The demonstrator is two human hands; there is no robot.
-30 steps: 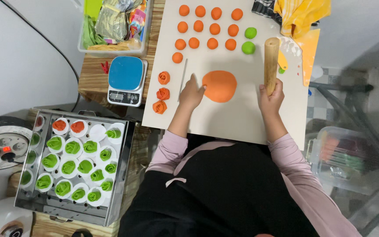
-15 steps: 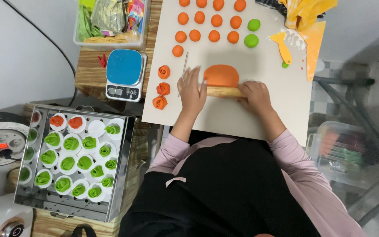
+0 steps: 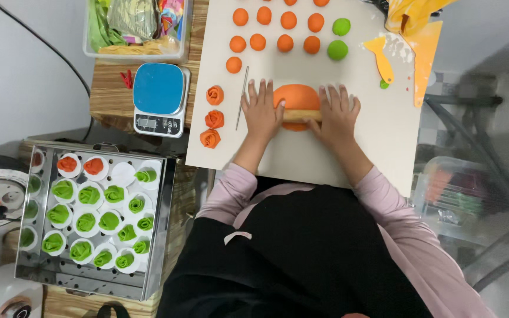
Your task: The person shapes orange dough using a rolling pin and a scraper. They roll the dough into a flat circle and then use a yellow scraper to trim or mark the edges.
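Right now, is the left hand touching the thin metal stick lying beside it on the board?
Apart. The head view shows a strip of bare white board between the left hand and the metal stick.

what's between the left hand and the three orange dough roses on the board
In the head view, a thin metal rod lies on the white board between the left hand and the column of three orange dough roses, touching neither.

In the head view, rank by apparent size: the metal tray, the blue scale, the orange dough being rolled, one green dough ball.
1. metal tray
2. blue scale
3. orange dough, partly hidden by the hands
4. green dough ball
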